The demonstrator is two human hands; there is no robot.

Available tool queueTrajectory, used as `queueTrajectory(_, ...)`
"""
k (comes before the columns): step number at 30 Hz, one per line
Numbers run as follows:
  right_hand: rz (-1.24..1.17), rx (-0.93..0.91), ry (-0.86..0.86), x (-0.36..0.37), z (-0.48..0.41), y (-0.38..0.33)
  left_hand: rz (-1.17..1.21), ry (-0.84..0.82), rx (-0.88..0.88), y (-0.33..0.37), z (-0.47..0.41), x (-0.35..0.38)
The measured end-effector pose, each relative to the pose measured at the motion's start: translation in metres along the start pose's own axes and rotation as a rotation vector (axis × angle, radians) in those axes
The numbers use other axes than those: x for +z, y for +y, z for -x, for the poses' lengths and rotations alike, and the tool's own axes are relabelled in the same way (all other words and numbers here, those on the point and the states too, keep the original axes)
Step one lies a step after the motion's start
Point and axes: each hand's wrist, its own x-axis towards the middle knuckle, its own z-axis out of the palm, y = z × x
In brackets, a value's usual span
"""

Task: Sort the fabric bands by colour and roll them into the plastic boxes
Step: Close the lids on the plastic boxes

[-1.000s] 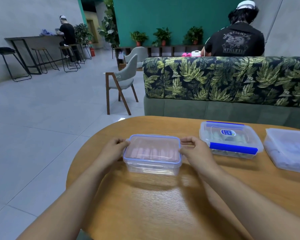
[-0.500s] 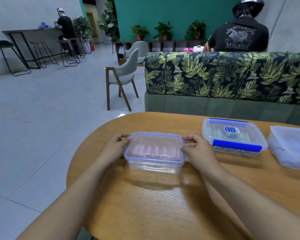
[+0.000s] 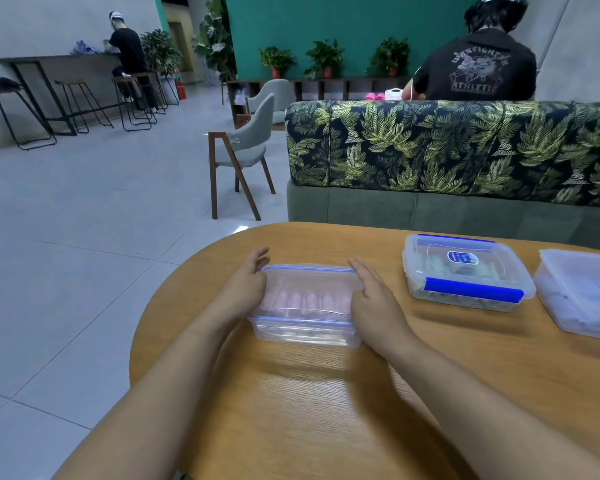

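Flanking the lidded clear box (image 3: 305,306) of pink rolled bands (image 3: 303,301) on the wooden table (image 3: 326,410), left hand (image 3: 246,292) and right hand (image 3: 374,299) press flat-fingered against its ends; a blue-clipped box (image 3: 465,275) and another container (image 3: 582,289) sit well apart rightward.

Soft, even indoor light, slightly cool; a pale sheen streaks the wooden table (image 3: 326,410) (strongest just in front of the clear plastic box (image 3: 305,332)). Shadows are faint. Wide-angle bending curves the edges; detail is soft.
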Motion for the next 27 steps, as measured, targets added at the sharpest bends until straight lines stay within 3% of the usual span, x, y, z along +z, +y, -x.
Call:
queueTrajectory(3, -0.289, 0.034, 0.018, 0.008, 0.007, 0.001, 0.204, 0.033, -0.034, -0.013, -0.003, 0.004)
queueTrajectory(5, -0.485, 0.053, 0.017, 0.011, 0.01, 0.003, 0.509, -0.021, -0.071, -0.018, -0.001, 0.009)
queueTrajectory(7, -0.569, 0.057, 0.002, 0.01, 0.009, 0.006, 0.779, -0.056, -0.099, -0.015, 0.002, 0.012)
queueTrajectory(9, -0.568, 0.051, -0.024, 0.007, 0.005, 0.008, 0.855, -0.069, -0.117, -0.013, 0.002, 0.011)
queueTrajectory(10, -0.528, 0.049, -0.045, 0.006, 0.003, 0.007, 0.813, -0.073, -0.121, -0.011, 0.003, 0.01)
queueTrajectory(12, -0.349, 0.024, -0.043, 0.002, -0.005, 0.008, 0.438, -0.045, -0.031, -0.005, 0.01, 0.007)
queueTrajectory(15, 0.114, -0.104, -0.04, -0.007, -0.025, 0.002, -0.116, 0.076, 0.285, -0.005, 0.027, -0.003)
queueTrajectory(17, 0.327, -0.2, -0.127, -0.011, -0.043, -0.013, -0.314, -0.043, 0.444, -0.007, 0.039, -0.011)
queueTrajectory(19, 0.498, -0.247, -0.228, -0.01, -0.063, -0.026, -0.541, -0.186, 0.443, -0.016, 0.043, -0.015)
queueTrajectory(22, 0.676, -0.296, -0.243, 0.004, -0.081, -0.028, -0.631, -0.184, 0.453, -0.029, 0.04, -0.013)
queueTrajectory(27, 0.657, -0.327, -0.106, 0.018, -0.085, -0.008, -0.738, -0.064, 0.571, -0.045, 0.031, -0.001)
